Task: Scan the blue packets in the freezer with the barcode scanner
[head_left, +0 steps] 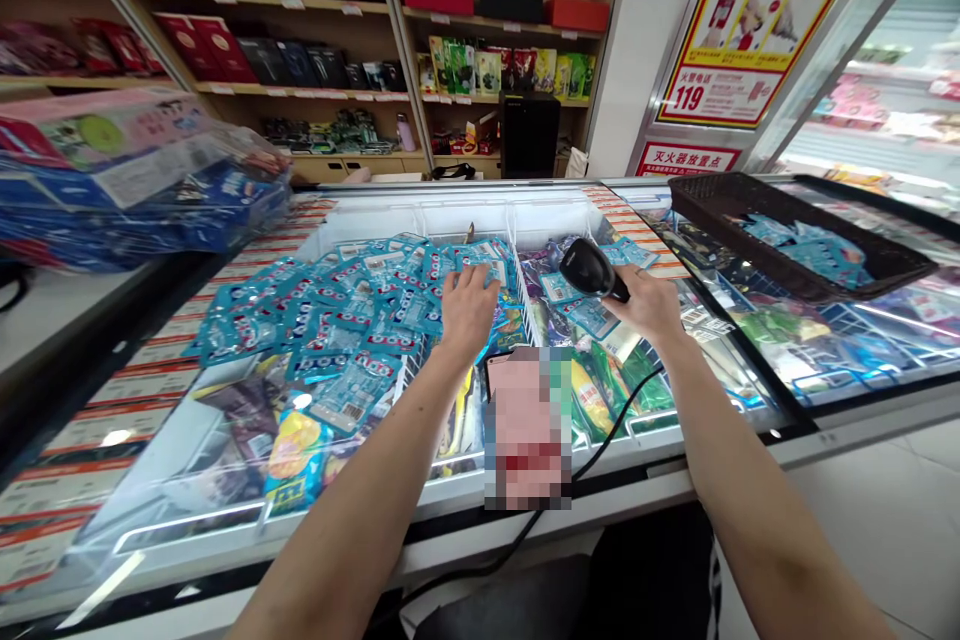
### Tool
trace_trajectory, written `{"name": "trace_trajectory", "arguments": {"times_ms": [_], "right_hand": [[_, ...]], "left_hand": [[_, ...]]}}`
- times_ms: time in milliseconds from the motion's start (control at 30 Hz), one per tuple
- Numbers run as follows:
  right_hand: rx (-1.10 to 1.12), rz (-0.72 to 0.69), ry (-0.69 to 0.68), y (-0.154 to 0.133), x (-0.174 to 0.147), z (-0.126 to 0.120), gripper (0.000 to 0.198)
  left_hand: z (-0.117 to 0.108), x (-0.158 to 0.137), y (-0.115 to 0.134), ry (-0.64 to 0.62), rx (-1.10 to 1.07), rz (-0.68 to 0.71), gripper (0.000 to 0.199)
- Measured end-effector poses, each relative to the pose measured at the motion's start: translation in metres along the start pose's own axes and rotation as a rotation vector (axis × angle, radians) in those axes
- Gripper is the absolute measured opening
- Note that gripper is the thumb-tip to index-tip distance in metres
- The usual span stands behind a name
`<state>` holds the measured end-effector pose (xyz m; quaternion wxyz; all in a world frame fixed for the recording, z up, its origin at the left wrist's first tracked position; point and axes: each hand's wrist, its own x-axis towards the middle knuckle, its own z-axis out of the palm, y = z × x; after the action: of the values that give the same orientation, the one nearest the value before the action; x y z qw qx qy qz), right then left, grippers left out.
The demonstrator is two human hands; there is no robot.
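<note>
My right hand (651,303) grips a black barcode scanner (587,268), its head pointing left over a few blue packets (596,317) on the freezer's glass top. From the scanner a black cable (616,425) runs down past the front edge. My left hand (469,308) rests at the right side of a spread pile of small blue packets (352,295), fingers stretched out and touching the packets there. Whether a packet lies under its fingertips is hidden. Between my forearms lies a pink phone-like object (521,420), mostly pixelated.
A dark basket (757,265) with blue packets stands on the right freezer. Plastic-wrapped boxes (142,180) sit at the left. Bagged frozen food (296,455) shows under the glass. Behind are shelves of goods (300,85) and a black screen (529,135).
</note>
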<state>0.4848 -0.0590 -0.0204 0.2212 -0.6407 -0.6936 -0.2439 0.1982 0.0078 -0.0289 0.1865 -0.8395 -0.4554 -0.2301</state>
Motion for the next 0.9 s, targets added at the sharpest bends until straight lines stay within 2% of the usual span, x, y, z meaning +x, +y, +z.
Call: {"name": "trace_trajectory", "arguments": {"times_ms": [100, 233, 567, 767, 900], "right_hand": [[0.003, 0.019, -0.021, 0.0, 0.001, -0.003, 0.036], [0.01, 0.031, -0.072, 0.0, 0.003, -0.006, 0.035], [0.046, 0.058, -0.051, 0.004, 0.004, -0.009, 0.035], [0.029, 0.082, -0.084, 0.002, 0.005, -0.012, 0.036], [0.018, 0.077, -0.101, 0.001, 0.007, -0.013, 0.035]], "left_hand": [[0.0, 0.002, 0.0, 0.005, -0.027, 0.085, 0.03], [0.003, 0.005, -0.001, -0.066, -0.1, 0.197, 0.033], [-0.002, 0.008, 0.005, -0.036, -0.153, 0.236, 0.035], [0.0, 0.022, 0.018, -0.134, -0.217, 0.406, 0.046], [0.01, 0.035, 0.027, -0.177, -0.28, 0.456, 0.042]]}}
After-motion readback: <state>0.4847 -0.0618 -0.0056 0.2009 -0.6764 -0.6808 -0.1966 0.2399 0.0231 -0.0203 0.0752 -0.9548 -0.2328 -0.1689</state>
